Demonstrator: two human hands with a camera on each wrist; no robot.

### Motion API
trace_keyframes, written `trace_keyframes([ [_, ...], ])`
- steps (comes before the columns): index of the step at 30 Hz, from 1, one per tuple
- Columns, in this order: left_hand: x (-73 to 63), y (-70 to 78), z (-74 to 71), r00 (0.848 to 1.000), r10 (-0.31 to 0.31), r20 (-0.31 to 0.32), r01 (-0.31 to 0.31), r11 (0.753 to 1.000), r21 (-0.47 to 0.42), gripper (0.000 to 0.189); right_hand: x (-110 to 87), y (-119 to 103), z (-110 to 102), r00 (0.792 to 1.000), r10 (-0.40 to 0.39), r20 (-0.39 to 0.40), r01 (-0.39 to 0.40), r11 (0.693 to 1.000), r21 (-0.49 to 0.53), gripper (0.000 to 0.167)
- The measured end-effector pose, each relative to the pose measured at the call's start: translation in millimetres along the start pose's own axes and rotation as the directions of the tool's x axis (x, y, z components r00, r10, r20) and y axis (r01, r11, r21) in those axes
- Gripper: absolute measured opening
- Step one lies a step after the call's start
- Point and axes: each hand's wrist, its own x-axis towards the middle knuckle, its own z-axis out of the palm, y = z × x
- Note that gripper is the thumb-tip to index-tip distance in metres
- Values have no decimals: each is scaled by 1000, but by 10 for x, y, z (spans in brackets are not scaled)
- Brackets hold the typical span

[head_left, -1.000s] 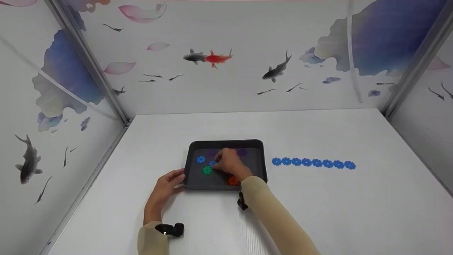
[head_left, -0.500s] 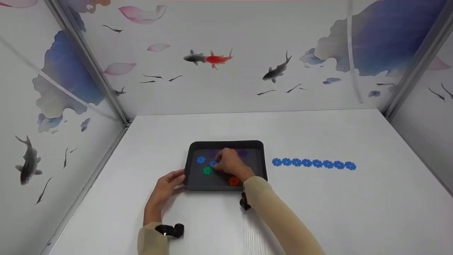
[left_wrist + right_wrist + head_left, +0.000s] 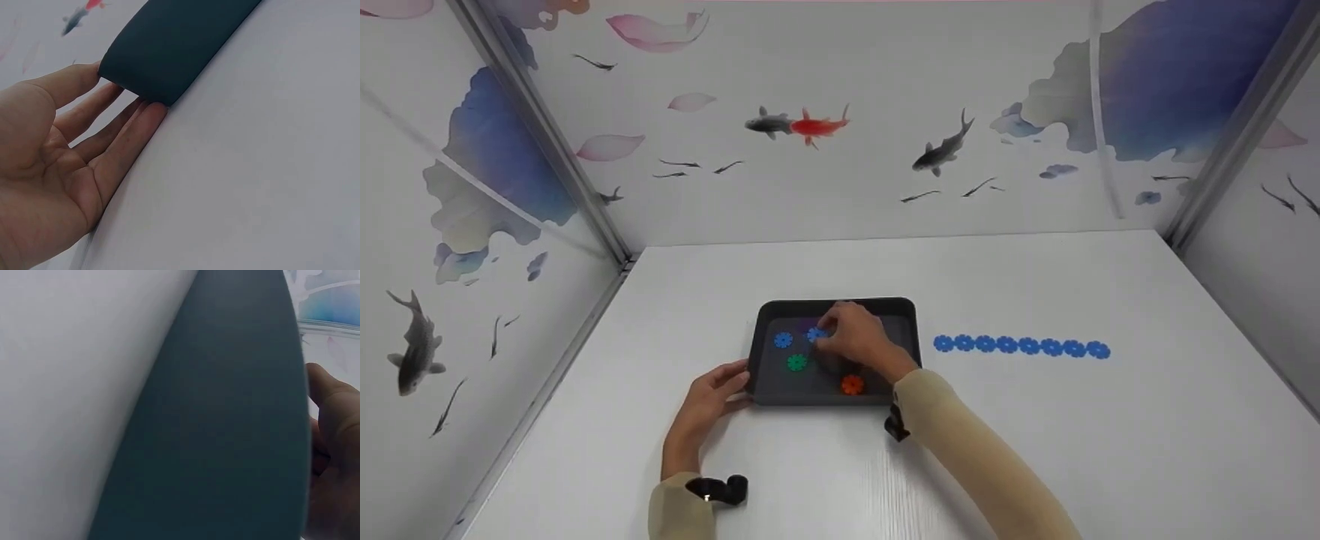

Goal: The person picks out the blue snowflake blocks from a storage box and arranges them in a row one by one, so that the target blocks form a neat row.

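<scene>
In the head view my right hand (image 3: pixel 858 334) is over the dark tray (image 3: pixel 825 398), thumb and fingertips pinching a blue flower-shaped interlocking disc (image 3: pixel 814 334). Another blue disc (image 3: pixel 783 340) lies to its left, with a green disc (image 3: pixel 797 363) below. An orange disc (image 3: pixel 852 385) sits near the tray's front wall, and a purple disc (image 3: pixel 808 322) shows partly behind the fingers. My left hand (image 3: pixel 709 397) holds the tray's left side. In the left wrist view, the thumb (image 3: pixel 79 81) is at the rim and the fingers reach the lower edge. The tray wall hides the right fingertips in the right wrist view.
To the right of the tray, a row of several blue discs (image 3: pixel 1008 345) lies joined edge to edge on the white table (image 3: pixel 1035 450). Walls printed with fish and petals (image 3: pixel 825 75) enclose the table at the back and sides.
My right hand has risen slightly toward the back of the tray, and the blue disc has moved with it, away from the green one. The left hand keeps its place on the tray.
</scene>
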Motion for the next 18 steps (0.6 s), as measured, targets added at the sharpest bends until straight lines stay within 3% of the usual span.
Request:
trace_keyframes([
  [8,14,-13,-9,1000,-13,-12,13,1000,3,43,-146,28,-142,999,-36,10,36,999,0,29],
  [18,-7,-3,-9,1000,8,11,-8,1000,1,47,-439,155,-464,994,-97,-50,94,994,-59,27],
])
